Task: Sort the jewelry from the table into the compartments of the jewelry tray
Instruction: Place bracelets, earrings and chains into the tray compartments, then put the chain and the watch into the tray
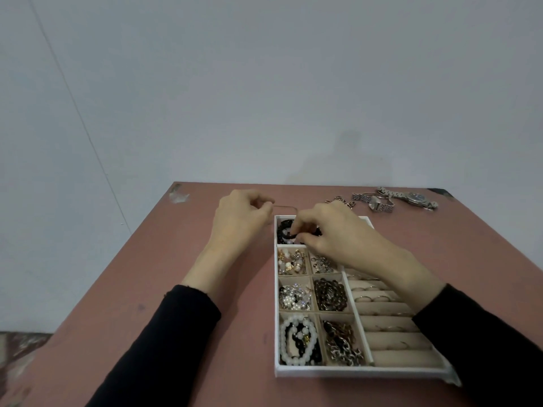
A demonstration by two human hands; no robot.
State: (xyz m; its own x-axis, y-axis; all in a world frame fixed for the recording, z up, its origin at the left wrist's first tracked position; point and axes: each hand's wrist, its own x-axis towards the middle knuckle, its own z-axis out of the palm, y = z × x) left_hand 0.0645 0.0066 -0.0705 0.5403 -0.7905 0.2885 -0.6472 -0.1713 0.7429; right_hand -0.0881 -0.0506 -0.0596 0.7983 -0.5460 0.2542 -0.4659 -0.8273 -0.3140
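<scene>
Pink worktop [176, 289], white jewelry tray [352, 372] near its near-right part, long side running away from the person.

Left hand [241, 221] is off the tray's far-left corner, fingers curled, its grip pinching one end of a thin gold hoop [285, 206]. The hoop runs right, above the tray's far edge, toward the right hand; its other end is hidden.

Right hand [338, 239] reaches over the tray's far end, with its grip pinched on a black bead bracelet [286, 232] that lies in the far-left compartment. Black sleeves cover both forearms.

Tray contents, left two columns from far to near:
- gold and pearl pieces [291, 261] beside small silver pieces [321, 264]
- a pearl and crystal cluster [295, 298] beside a dark bead strand [330, 295]
- a white bead bracelet [296, 339], with dark beads inside its loop, beside mixed metal chains [342, 343]

The right column holds beige ring rolls [396, 342], with thin rings [371, 298] set in several slots. The right forearm covers part of it.

Still on the worktop by the far-right corner:
- a silver link-band watch [411, 198]
- a mesh-band watch [374, 203] touching or overlapping it, cannot tell which
- a small chain [340, 199] just beyond the right hand

Grey wall [264, 83] behind the worktop's far edge.
</scene>
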